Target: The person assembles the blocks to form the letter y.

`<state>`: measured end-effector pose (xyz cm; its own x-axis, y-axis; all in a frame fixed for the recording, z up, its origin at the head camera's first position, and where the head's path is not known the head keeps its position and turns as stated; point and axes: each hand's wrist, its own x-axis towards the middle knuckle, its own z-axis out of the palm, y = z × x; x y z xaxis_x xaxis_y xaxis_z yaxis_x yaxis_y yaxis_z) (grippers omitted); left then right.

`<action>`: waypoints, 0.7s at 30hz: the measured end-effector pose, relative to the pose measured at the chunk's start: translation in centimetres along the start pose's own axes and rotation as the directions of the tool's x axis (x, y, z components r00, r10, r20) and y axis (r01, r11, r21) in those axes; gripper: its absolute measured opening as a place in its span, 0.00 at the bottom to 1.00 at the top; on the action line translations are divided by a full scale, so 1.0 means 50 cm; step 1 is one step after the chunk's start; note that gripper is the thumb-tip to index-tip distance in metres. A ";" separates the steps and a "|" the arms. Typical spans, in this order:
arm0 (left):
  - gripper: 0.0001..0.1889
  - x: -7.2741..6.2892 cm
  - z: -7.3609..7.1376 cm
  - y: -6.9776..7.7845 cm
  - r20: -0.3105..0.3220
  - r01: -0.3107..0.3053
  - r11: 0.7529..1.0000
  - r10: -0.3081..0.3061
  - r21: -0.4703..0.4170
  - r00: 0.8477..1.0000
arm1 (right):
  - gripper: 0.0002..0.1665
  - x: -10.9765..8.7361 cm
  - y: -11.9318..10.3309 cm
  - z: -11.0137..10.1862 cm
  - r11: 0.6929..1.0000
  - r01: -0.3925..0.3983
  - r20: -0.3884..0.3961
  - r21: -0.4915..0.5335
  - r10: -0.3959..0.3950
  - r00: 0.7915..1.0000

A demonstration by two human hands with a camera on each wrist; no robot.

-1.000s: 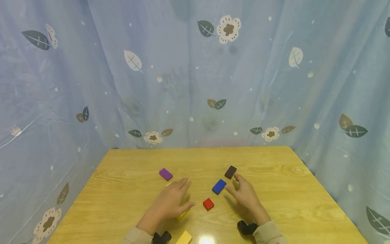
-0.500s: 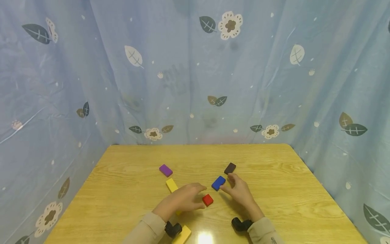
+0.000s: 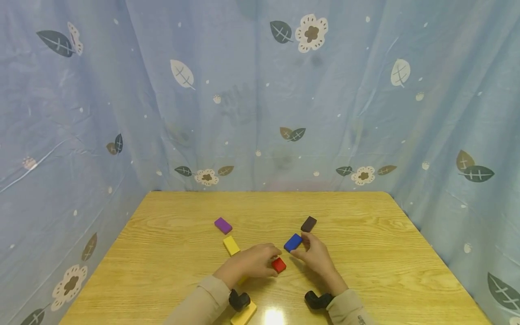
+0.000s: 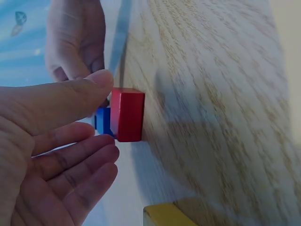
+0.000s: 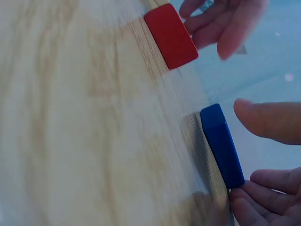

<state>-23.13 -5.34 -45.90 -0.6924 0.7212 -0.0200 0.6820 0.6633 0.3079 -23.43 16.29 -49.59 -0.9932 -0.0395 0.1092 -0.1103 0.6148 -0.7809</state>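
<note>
On the table lie a red block (image 3: 279, 265) and, beyond it to the right, a blue block (image 3: 293, 243). My left hand (image 3: 256, 261) is at the red block, thumb and fingertips parted around its near side; in the right wrist view a gap shows between thumb and fingers there. At the blue block, my right hand (image 3: 317, 257) has its fingers (image 5: 263, 197) right at one end, while the thumb (image 5: 263, 120) stands apart from the other. A yellow block (image 3: 231, 245) lies partly hidden behind the left hand.
A purple block (image 3: 223, 225) lies at the back left and a dark block (image 3: 308, 224) behind the blue one. Another yellow block (image 3: 244, 313) is near the front, by the left wrist. A patterned blue curtain (image 3: 260, 113) hangs behind the table (image 3: 365, 225).
My left hand has moved right from over the yellow blocks to the red block. My right hand has shifted slightly left, closer around the blue block. The blocks lie where they were.
</note>
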 end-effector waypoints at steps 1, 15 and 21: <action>0.28 0.002 0.001 0.001 0.003 0.001 1.000 -0.001 0.000 1.000 | 0.43 0.000 0.000 0.002 1.000 0.001 -0.003 -0.002 -0.001 1.000; 0.26 0.014 0.009 -0.008 0.003 -0.003 0.999 0.003 -0.036 1.000 | 0.45 0.005 0.005 0.013 0.998 0.017 -0.052 -0.062 -0.020 0.998; 0.26 0.020 0.015 -0.014 0.018 0.000 0.998 0.001 -0.067 1.000 | 0.44 0.003 0.009 0.019 0.998 0.025 -0.069 -0.064 -0.030 0.997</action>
<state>-24.13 -4.95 -46.84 -0.6873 0.7255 -0.0367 0.6648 0.6486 0.3707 -23.68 15.83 -50.51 -0.9847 -0.0035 0.1744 -0.1329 0.6630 -0.7367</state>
